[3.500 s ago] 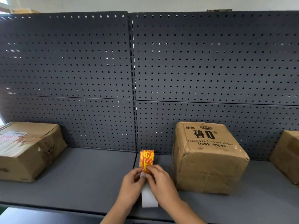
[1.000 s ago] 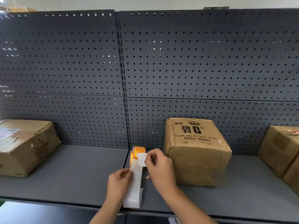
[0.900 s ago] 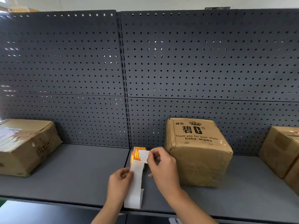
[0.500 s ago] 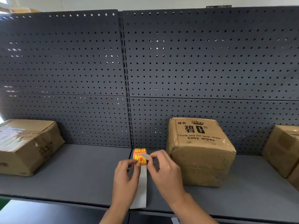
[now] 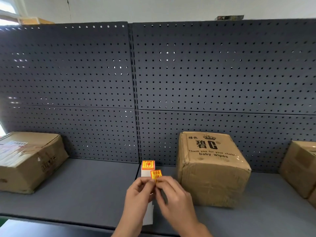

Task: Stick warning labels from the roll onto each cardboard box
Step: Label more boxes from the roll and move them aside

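Pinching a small orange and yellow label [image 5: 156, 175] with its fingertips, the right hand [image 5: 172, 194] is over the middle of the grey shelf [image 5: 85, 189], near the front edge. The left hand [image 5: 138, 190] is right next to it, and their fingertips meet at the label. The left hand's fingers are curled round the white paper strip [image 5: 148, 214] that the labels come on. The strip hangs down from that hand towards the front edge of the shelf.

The label roll [image 5: 148, 165] peeks out just behind the hands, with one more orange label on its top. I cannot tell if it stands on the shelf or is held up.

The baby wipes box [image 5: 212, 170] stands just to the right of the hands, close to the back wall [image 5: 68, 82], which is dark and full of little holes. The left box [image 5: 29, 161] sits at the left end of the shelf. The right box [image 5: 301, 168] sits at the right end, partly cut off.
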Demonstrator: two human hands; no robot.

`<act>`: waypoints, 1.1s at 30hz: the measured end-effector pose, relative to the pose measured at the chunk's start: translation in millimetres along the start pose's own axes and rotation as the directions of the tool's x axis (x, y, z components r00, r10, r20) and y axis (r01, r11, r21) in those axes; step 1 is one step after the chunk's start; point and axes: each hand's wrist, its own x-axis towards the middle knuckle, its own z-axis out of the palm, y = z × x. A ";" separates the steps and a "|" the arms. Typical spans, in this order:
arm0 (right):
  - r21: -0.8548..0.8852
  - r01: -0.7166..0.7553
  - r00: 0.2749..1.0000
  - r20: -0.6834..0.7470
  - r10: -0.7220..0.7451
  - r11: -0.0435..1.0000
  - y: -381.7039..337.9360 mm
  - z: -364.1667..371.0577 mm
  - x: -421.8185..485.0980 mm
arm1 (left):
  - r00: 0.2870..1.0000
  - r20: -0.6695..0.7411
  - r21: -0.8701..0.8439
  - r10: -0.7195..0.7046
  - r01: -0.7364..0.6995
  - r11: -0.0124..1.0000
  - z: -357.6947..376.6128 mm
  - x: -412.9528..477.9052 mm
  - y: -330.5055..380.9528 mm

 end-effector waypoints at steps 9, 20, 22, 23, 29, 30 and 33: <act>0.542 -0.508 0.841 0.144 0.522 0.669 -14.9 -42.5 25.6 | 0.986 0.005 0.008 0.167 -0.168 0.986 5.2 -8.2 33.4; 0.727 -0.475 0.833 0.191 0.519 0.495 -10.5 -78.3 41.5 | 0.971 0.054 0.097 0.231 -0.235 0.967 28.0 -10.6 58.1; 0.695 -0.461 0.841 0.142 0.522 0.552 -10.5 -85.8 42.2 | 0.968 0.061 0.138 0.245 -0.251 0.958 32.6 -10.4 59.8; 0.674 -0.453 0.847 0.120 0.518 0.583 -10.4 -89.9 41.9 | 0.966 0.063 0.154 0.251 -0.257 0.954 34.8 -10.8 60.8; 0.573 -0.397 0.892 0.056 0.449 0.717 -9.4 -111.7 33.7 | 0.934 0.103 0.336 0.343 -0.358 0.872 46.6 -16.2 64.1; 0.572 -0.390 0.894 0.046 0.446 0.722 -8.6 -115.3 32.4 | 0.922 0.109 0.362 0.370 -0.384 0.850 49.7 -18.9 65.5; 0.578 -0.374 0.890 0.004 0.455 0.726 -4.9 -128.4 30.6 | 0.895 0.155 0.386 0.418 -0.445 0.808 62.1 -25.7 72.7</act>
